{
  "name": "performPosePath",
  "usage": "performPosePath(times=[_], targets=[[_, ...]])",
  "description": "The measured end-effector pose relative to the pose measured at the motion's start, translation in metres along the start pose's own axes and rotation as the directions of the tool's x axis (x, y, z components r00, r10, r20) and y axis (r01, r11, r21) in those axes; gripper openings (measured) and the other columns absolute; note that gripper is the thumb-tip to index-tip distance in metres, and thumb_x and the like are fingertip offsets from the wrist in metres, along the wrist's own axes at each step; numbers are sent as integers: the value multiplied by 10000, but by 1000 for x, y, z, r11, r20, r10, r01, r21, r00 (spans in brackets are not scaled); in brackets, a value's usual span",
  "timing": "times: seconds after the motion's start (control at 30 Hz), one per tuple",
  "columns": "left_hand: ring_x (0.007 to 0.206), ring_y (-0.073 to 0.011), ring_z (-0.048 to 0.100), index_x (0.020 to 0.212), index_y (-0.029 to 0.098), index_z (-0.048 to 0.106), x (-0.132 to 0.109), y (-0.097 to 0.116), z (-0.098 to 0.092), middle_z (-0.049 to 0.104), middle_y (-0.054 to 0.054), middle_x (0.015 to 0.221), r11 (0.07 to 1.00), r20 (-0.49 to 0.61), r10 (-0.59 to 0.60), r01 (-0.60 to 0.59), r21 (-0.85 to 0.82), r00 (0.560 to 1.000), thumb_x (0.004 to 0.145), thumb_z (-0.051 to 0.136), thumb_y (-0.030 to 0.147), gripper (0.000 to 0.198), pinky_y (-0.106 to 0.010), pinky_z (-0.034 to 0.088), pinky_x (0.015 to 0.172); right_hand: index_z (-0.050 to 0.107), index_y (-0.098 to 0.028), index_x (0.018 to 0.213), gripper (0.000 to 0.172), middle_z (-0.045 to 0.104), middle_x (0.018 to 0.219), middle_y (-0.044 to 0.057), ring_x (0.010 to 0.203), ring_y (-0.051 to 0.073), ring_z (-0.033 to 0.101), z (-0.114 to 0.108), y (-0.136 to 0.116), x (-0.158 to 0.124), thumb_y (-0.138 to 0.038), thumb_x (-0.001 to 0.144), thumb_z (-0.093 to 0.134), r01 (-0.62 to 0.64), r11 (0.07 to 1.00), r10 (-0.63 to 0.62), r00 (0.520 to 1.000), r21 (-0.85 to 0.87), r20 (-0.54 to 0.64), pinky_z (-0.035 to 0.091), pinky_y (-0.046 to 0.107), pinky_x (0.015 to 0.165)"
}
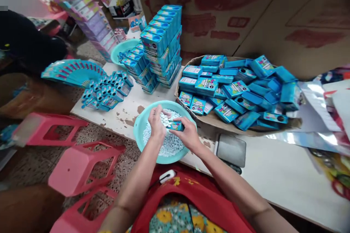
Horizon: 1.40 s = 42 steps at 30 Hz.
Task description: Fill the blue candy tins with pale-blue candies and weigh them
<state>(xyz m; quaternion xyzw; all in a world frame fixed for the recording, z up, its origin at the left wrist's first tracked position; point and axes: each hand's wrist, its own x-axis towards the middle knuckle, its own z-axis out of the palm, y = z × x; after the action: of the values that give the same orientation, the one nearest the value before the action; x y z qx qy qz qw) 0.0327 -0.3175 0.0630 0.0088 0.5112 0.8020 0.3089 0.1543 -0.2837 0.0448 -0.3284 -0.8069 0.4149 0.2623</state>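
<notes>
Over a turquoise basin [139,131] of small pale candies [170,145], my left hand [158,123] is cupped and holds a heap of white candies [165,119]. My right hand [188,133] grips a small blue box [176,126] between thumb and fingers. The box lies nearly on its side, its left end close to the candies in my left palm. Both hands are within the basin's outline, close together.
A cardboard tray [243,129] heaped with blue boxes stands right of the basin. Stacked blue boxes [164,43] rise behind it. A grey scale [232,150] lies at the right. Pink stools [72,169] stand at the left, near a person in dark clothing [30,43].
</notes>
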Motion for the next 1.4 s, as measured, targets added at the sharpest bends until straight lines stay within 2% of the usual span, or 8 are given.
performPosePath(times=[0.23,0.43,0.6,0.73,0.97,1.13,1.3,1.4], targets=[[505,-113,553,692,174,491,2,1,4,530,30,553,997,28,6,-8,79,1000,750,639,485,350,-207,399,490,647,-230,982,329,667,959,40,943,247,610,-2,-1,6,-262,678,769,-47,998,47,999,-31,-13,457,378,837],[526,-114,546,583,150,527,0,5,7,550,-9,539,976,38,68,-74,204,997,795,577,498,410,-251,461,612,641,-221,976,295,662,934,46,907,248,619,1,-5,11,-339,721,729,-30,999,31,999,24,-26,469,369,804],[535,-114,546,638,153,507,2,8,3,539,6,572,994,50,40,-45,98,998,788,605,457,353,-242,438,574,641,-216,995,334,658,947,54,904,253,621,10,-2,14,-434,745,683,-9,999,10,1000,35,-28,466,375,803],[537,-107,539,712,154,518,2,10,-2,551,9,562,982,70,101,-111,150,992,811,587,422,293,-237,434,598,644,-204,982,360,657,928,60,879,252,624,13,-5,11,-465,737,681,-17,999,18,1000,46,-23,474,371,779],[557,-125,569,822,174,532,8,9,-10,568,20,596,988,50,64,-70,140,997,786,597,411,249,-245,454,583,640,-220,983,311,660,937,52,910,249,618,17,-8,8,-354,718,734,-38,996,43,997,75,-70,470,389,818],[529,-131,558,834,175,546,8,6,-6,542,24,546,989,117,25,-42,142,993,796,584,426,257,-251,454,573,638,-226,971,314,656,949,40,931,239,609,21,-8,9,-252,685,765,-64,993,73,994,102,-87,470,390,844],[455,-82,451,796,173,543,5,17,-1,486,33,545,992,160,26,-45,116,987,796,601,416,250,-199,352,458,639,-224,966,339,646,938,34,922,227,605,26,-6,10,-249,663,788,-93,981,114,986,168,-125,470,376,848],[441,-77,408,806,178,533,25,19,-13,455,40,534,989,137,48,-67,132,989,804,573,450,275,-193,311,441,643,-225,974,345,642,957,30,936,220,605,23,-4,8,-258,663,788,-121,968,152,980,219,-131,469,370,859]])
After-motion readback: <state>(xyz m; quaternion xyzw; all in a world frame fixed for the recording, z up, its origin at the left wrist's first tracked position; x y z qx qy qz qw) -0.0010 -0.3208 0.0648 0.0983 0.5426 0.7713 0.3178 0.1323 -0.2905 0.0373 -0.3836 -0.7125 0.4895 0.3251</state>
